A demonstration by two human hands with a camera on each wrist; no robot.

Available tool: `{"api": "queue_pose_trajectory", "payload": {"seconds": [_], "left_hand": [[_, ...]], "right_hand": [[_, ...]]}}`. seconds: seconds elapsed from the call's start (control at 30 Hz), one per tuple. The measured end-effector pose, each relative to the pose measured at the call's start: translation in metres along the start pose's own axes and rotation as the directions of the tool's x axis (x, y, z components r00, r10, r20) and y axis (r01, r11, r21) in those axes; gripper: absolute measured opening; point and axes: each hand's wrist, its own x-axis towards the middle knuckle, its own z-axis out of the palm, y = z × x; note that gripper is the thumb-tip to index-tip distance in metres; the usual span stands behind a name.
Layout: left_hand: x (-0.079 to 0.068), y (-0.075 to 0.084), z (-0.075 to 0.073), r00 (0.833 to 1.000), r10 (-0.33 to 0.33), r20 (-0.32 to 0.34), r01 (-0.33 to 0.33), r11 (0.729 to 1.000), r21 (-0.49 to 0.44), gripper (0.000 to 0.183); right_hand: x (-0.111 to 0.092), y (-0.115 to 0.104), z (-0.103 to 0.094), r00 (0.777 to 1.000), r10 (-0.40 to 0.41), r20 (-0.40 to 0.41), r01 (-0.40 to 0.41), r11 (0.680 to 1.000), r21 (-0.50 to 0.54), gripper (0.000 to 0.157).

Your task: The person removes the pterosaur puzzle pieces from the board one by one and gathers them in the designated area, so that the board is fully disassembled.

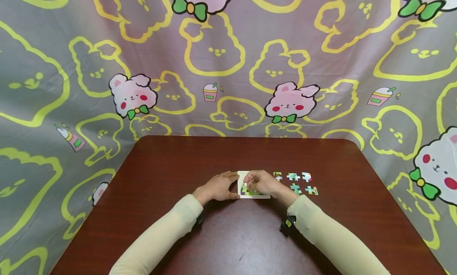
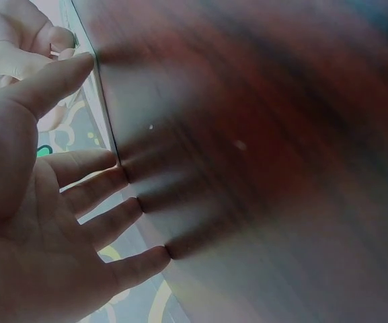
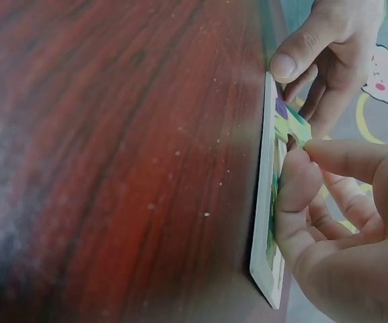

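Observation:
A white-rimmed puzzle tray (image 1: 241, 175) lies flat on the table, with colourful green pieces in its lower part. My left hand (image 1: 219, 187) rests at the tray's left side, fingers spread and nearly straight. In the right wrist view its thumb (image 3: 284, 65) touches the tray's corner. My right hand (image 1: 263, 183) is over the tray and covers much of its right side. Between its thumb and index finger it pinches a green and purple jigsaw piece (image 3: 297, 126), tilted up from the tray surface. The left wrist view shows the left fingertips (image 2: 154, 257) on the tabletop.
Several loose jigsaw pieces (image 1: 293, 177) lie right of the tray in two rows, the nearest partly behind the right forearm. The brown table (image 1: 171, 160) ends at a patterned cloth (image 1: 228, 84) hung behind and along both sides.

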Motion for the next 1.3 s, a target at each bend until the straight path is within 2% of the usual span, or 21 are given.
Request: {"api": "queue_pose_trajectory", "payload": {"seconds": [0.1, 0.33, 0.57, 0.93, 1.1, 1.3], "left_hand": [[0.000, 0.001, 0.000, 1.000, -0.002, 0.005, 0.002, 1.000, -0.001, 0.079], [0.001, 0.001, 0.000, 1.000, -0.002, 0.008, 0.002, 1.000, 0.001, 0.079], [0.001, 0.000, 0.000, 1.000, 0.006, 0.008, -0.006, 1.000, 0.001, 0.079], [0.001, 0.002, 0.000, 1.000, 0.002, 0.008, -0.002, 1.000, -0.017, 0.079], [0.001, 0.002, -0.001, 1.000, 0.016, 0.003, -0.016, 1.000, -0.026, 0.080], [-0.001, 0.003, -0.003, 1.000, 0.026, 0.009, -0.026, 0.999, -0.036, 0.079]], "right_hand": [[0.000, 0.000, -0.001, 1.000, 0.015, 0.011, -0.015, 0.999, 0.032, 0.018], [-0.002, -0.002, -0.002, 1.000, 0.022, 0.004, -0.022, 0.999, 0.025, 0.017], [-0.008, -0.001, -0.009, 1.000, 0.020, 0.017, -0.021, 0.998, 0.060, 0.015], [-0.025, 0.006, -0.026, 0.999, 0.011, 0.041, -0.011, 1.000, 0.017, 0.016], [-0.035, 0.010, -0.036, 0.998, 0.029, 0.047, -0.030, 0.999, 0.034, 0.017], [-0.046, 0.017, -0.045, 0.997, 0.040, 0.066, -0.040, 0.999, -0.002, 0.017]]}}
